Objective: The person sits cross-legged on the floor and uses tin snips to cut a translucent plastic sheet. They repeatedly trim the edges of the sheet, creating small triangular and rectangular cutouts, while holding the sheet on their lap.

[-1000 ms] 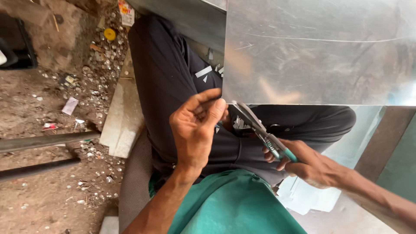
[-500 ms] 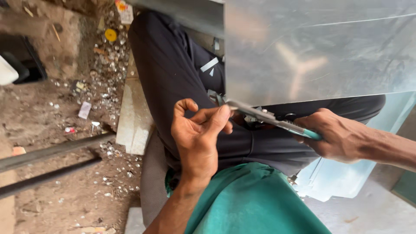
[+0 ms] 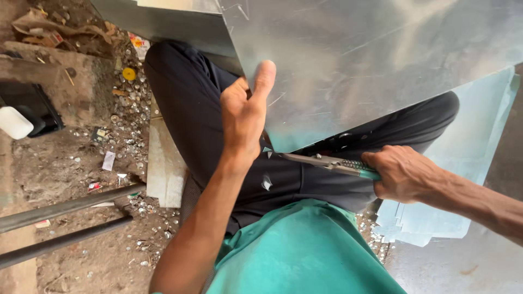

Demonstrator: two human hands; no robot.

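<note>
Head view: the left hand [image 3: 245,117] grips the near edge of the metal sheet [image 3: 376,60], thumb lying flat on top and pointing up the face, fingers curled out of sight underneath. The right hand [image 3: 403,173] is closed around the green handle of the tin snips [image 3: 327,162], whose blades point left and meet the sheet's lower edge just below the left wrist. Whether the blades are apart or closed cannot be told here.

To cut cleanly, it seems best to keep the sheet pressed steady on the lap, hold the left fingers clear of the blade line, and feed the snips straight along the edge in short bites, since the cut edge is likely sharp.

The sheet is large, thin, dull silver and lightly scratched, and rests tilted across the person's dark trousers [image 3: 196,109]. A small cut sliver [image 3: 266,183] lies on the trousers below the snips. Pale blue sheets [image 3: 463,179] lie stacked by the right forearm. Two grey bars [image 3: 65,209] cross the littered dirt floor [image 3: 60,158] at the left edge.
</note>
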